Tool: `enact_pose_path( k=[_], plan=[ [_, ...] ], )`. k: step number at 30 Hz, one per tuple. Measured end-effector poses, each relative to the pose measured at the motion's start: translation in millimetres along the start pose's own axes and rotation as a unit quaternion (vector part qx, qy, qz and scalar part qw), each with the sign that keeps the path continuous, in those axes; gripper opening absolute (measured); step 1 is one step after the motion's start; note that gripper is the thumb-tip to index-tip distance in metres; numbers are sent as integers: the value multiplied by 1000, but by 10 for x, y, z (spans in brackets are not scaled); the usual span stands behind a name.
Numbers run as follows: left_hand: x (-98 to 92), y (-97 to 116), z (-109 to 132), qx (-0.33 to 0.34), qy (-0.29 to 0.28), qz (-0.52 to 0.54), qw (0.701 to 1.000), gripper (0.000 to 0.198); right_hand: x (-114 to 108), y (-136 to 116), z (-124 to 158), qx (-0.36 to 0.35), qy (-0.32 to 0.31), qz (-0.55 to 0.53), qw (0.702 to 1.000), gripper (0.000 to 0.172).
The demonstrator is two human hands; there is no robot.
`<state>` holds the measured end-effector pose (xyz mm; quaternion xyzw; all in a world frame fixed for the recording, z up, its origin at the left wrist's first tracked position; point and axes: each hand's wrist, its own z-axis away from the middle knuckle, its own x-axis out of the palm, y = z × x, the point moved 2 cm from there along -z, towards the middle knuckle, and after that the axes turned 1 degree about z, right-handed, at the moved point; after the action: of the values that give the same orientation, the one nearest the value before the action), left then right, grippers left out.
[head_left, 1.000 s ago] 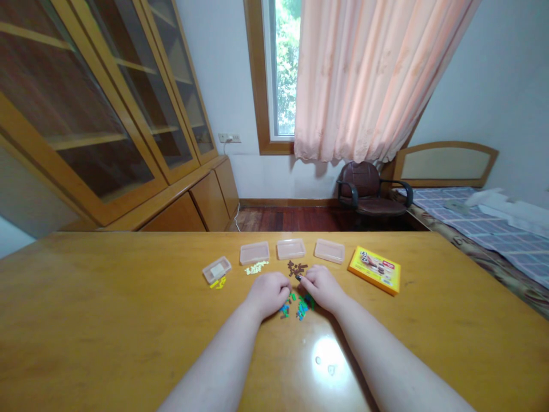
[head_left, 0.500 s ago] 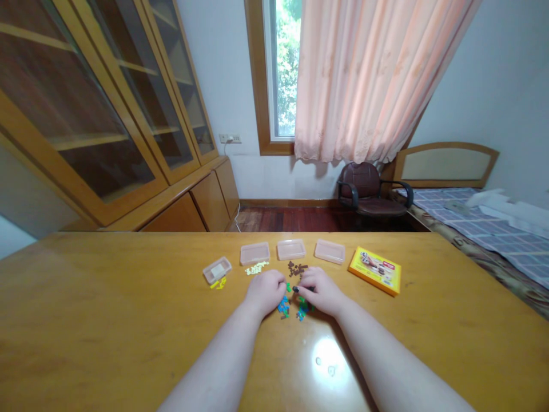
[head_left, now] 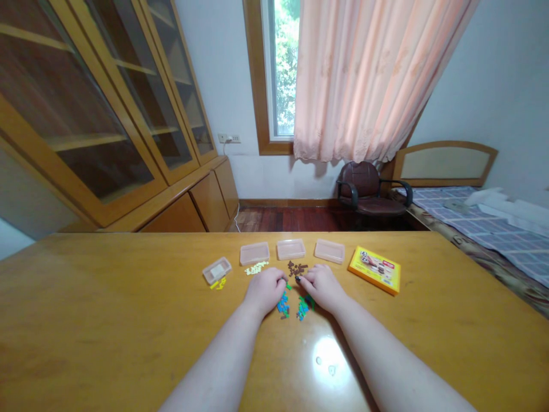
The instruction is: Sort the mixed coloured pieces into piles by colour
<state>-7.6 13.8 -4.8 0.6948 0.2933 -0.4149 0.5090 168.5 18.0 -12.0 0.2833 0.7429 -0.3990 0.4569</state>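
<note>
My left hand [head_left: 266, 289] is curled closed on the table beside a small heap of blue and green toy bricks [head_left: 283, 305]; what its fingers hold, if anything, is hidden. Opposite it, my right hand [head_left: 323, 287] has its fingers bent and its dark-nailed thumb close to them, at the near edge of a pile of brown bricks [head_left: 295, 269]. Whatever may be in that pinch is too small to make out. Under and beside the right hand lies a second blue and green heap [head_left: 302, 308]. Cream bricks [head_left: 256, 268] lie just beyond the left hand.
A row of clear plastic boxes [head_left: 290, 249] stands along the far side of the wooden table [head_left: 128, 320]. Yellow bricks [head_left: 218, 284] lie by the leftmost box [head_left: 217, 270], which holds a whitish object. A yellow picture box [head_left: 374, 270] lies to the right.
My right hand has shifted slightly away from me, its thumb moving from the green bricks up to the brown pile. More of the right-hand heap shows. My left hand has barely moved.
</note>
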Motion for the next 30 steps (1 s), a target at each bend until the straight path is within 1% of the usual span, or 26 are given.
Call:
enact_pose_path(
  k=[2,6,9,14,17,19,21,23,26,28,30],
  plan=[
    [-6,-4,3,-7,10,7,1000,26,0,33,-9,38,12,-8,999,39],
    [-19,2,7,-18,21,-8,1000,27,-9,75,-12,69,58,-53,995,30],
    [-29,1,1,-36,36,-13,999,28,-17,102,-10,68,90,-75,991,28],
    [-61,-8,6,-62,83,3,995,32,-36,110,4,52,122,-82,988,37],
    [-88,-16,22,-61,118,12,991,33,-54,38,26,11,129,-76,989,36],
    [-104,-26,30,-60,142,17,988,33,-56,-39,42,-45,110,-78,990,28],
    [-109,-33,32,-61,154,18,986,34,-49,-108,56,-102,76,-92,988,20],
    [-98,-22,31,-47,139,14,989,33,-42,-156,68,-150,31,-117,981,21],
    [-60,35,36,17,73,-1,997,34,-47,-201,82,-207,-25,-142,968,22],
    [-38,80,46,69,16,-19,997,31,-65,-230,89,-232,-39,-137,962,21],
    [-24,111,56,106,-38,-38,993,28,-84,-261,94,-242,-42,-127,961,23]
  ],
)
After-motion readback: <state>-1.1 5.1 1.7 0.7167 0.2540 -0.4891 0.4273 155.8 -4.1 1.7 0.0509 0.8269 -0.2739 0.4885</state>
